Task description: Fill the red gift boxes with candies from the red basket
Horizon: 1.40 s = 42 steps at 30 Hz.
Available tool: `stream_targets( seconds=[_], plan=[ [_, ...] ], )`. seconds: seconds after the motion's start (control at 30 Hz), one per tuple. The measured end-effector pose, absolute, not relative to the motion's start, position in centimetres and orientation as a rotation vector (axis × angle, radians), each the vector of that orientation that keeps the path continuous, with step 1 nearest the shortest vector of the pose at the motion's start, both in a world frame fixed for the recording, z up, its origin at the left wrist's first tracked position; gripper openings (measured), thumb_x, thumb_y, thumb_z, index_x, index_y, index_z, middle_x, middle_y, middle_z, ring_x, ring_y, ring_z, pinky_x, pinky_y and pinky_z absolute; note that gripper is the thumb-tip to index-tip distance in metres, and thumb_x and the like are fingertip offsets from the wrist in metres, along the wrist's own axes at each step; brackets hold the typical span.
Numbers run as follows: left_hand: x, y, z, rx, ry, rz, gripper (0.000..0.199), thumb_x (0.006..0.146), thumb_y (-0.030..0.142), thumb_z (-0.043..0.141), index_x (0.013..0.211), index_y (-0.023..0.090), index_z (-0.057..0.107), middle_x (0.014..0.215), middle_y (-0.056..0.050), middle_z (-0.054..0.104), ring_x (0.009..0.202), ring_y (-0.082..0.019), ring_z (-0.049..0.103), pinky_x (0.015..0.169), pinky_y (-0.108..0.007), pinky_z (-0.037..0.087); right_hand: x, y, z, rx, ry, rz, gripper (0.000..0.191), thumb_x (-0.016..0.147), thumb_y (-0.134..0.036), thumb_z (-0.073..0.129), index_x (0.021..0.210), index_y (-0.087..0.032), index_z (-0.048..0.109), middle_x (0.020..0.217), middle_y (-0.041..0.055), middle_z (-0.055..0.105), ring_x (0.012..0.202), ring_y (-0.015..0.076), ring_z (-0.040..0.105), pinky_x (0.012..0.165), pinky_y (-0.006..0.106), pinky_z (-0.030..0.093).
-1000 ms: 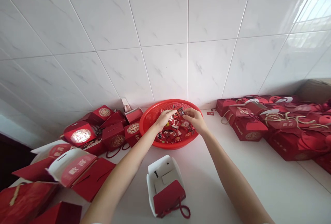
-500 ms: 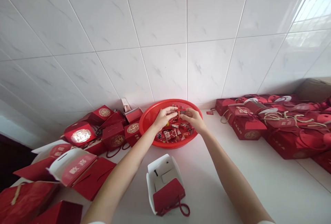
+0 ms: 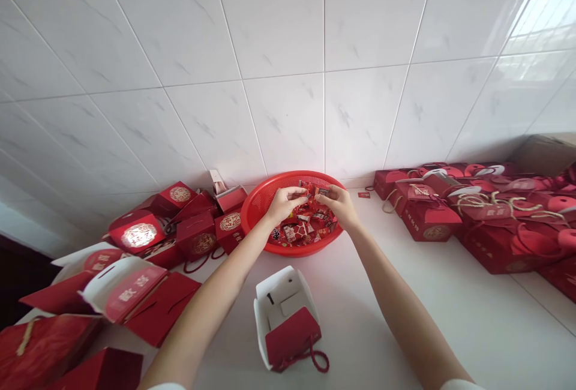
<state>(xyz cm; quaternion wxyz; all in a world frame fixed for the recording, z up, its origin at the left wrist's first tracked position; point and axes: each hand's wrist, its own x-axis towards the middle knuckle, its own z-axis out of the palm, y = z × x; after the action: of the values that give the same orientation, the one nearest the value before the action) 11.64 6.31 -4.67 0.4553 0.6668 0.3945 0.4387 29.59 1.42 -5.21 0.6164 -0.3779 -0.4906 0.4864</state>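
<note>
Both hands are over a red plastic basket (image 3: 252, 213) filled with small wrapped candies (image 3: 297, 233). The fingers of my left hand (image 3: 284, 206) are closed in a pinch on the basket's left side; red wrappers lie right at its fingertips, and what it grips is too small to make out. Opposite it, my right hand (image 3: 341, 206) pinches a small wrapped candy (image 3: 322, 192) between thumb and fingers. Nearer to me, between my forearms, an opened red gift box (image 3: 293, 337) with a white inside and a red cord handle stands on the white tabletop (image 3: 355, 318).
Several red gift boxes (image 3: 195, 235) are heaped on the left, some with open flaps (image 3: 128, 291). More red boxes with cord handles (image 3: 432, 222) stand in rows on the right. A small red packet (image 3: 364, 195) lies by the tiled wall (image 3: 288, 120).
My hands have drawn slightly apart over the basket, the right one moving a little away from the left. The opened gift box stays in place.
</note>
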Motion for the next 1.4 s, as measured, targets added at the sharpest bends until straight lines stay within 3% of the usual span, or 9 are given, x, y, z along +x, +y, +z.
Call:
stream_targets(
  seconds=[0.2,0.43,0.67,0.97,1.03,1.1,1.23,1.3,1.4],
  plan=[
    [11.8,5.8,-4.4,1.832,1.152,0.876,0.021,0.070,0.022,0.069,0.088,0.018,0.077,0.094,-0.006,0.079,0.094,-0.025,0.071,0.091,-0.037,0.054,29.8,1.3,-5.0,-0.844,-1.065,1.105,0.027,0.065,-0.039,0.081,0.078,-0.020,0.068,0.076,0.0013,0.072,0.071,0.0183,0.065,0.068,0.031,0.053],
    [11.9,6.4,-4.5,2.197,1.153,0.338,0.014,0.071,0.027,0.072,0.084,0.024,0.079,0.091,-0.002,0.080,0.099,-0.027,0.071,0.094,-0.036,0.050,30.0,1.9,-5.2,-0.777,-0.910,1.161,0.029,0.061,-0.038,0.084,0.080,-0.020,0.070,0.080,0.0018,0.072,0.078,0.0212,0.069,0.078,0.036,0.057],
    [15.4,8.2,-4.6,2.282,1.104,0.161,0.006,0.066,0.028,0.077,0.070,0.025,0.075,0.079,-0.001,0.077,0.081,-0.025,0.071,0.078,-0.031,0.050,29.9,2.1,-5.4,-0.756,-0.855,1.155,0.030,0.062,-0.043,0.084,0.078,-0.021,0.071,0.078,0.0025,0.073,0.077,0.0213,0.071,0.080,0.037,0.059],
    [18.4,8.0,-6.0,2.331,1.045,0.121,0.018,0.064,0.014,0.070,0.051,0.020,0.059,0.052,-0.002,0.061,0.062,-0.024,0.062,0.068,-0.035,0.047,29.8,2.1,-5.4,-0.727,-0.824,1.149,0.028,0.066,-0.043,0.082,0.080,-0.020,0.073,0.083,0.0046,0.075,0.082,0.0234,0.072,0.080,0.037,0.059],
    [17.3,8.4,-5.2,2.301,1.038,0.156,0.012,0.066,0.017,0.070,0.056,0.020,0.063,0.056,-0.002,0.063,0.065,-0.025,0.064,0.069,-0.035,0.049,29.8,2.1,-5.3,-0.711,-0.802,1.161,0.030,0.065,-0.045,0.083,0.078,-0.021,0.073,0.080,0.0041,0.075,0.081,0.0242,0.072,0.077,0.038,0.060],
    [15.9,8.9,-4.3,2.264,1.042,0.244,0.006,0.072,0.024,0.069,0.075,0.019,0.070,0.071,-0.003,0.070,0.076,-0.025,0.068,0.074,-0.034,0.051,29.7,2.1,-5.3,-0.697,-0.768,1.161,0.031,0.063,-0.046,0.085,0.077,-0.022,0.073,0.077,0.0029,0.075,0.078,0.0241,0.072,0.073,0.037,0.061],
    [13.3,9.1,-3.2,1.977,0.938,0.674,0.040,0.073,0.030,0.075,0.110,0.017,0.069,0.103,-0.008,0.074,0.099,-0.025,0.068,0.087,-0.036,0.053,29.7,2.2,-5.2,-0.652,-0.725,1.163,0.031,0.061,-0.046,0.087,0.078,-0.022,0.075,0.077,0.0014,0.076,0.078,0.0231,0.071,0.075,0.036,0.061],
    [12.3,8.8,-3.1,1.828,0.864,0.793,0.042,0.068,0.031,0.079,0.106,0.016,0.071,0.105,-0.009,0.075,0.100,-0.025,0.068,0.091,-0.038,0.053,29.7,2.3,-5.1,-0.635,-0.714,1.173,0.031,0.061,-0.044,0.087,0.079,-0.022,0.075,0.080,0.0020,0.077,0.081,0.0232,0.071,0.078,0.036,0.061],
    [11.1,8.2,-2.9,1.787,0.912,0.736,0.028,0.066,0.031,0.075,0.091,0.018,0.076,0.096,-0.005,0.076,0.096,-0.024,0.068,0.092,-0.036,0.051,29.8,2.4,-5.1,-0.638,-0.697,1.175,0.025,0.062,-0.040,0.085,0.076,-0.021,0.075,0.080,0.0023,0.076,0.079,0.0216,0.070,0.076,0.034,0.060]
  ],
)
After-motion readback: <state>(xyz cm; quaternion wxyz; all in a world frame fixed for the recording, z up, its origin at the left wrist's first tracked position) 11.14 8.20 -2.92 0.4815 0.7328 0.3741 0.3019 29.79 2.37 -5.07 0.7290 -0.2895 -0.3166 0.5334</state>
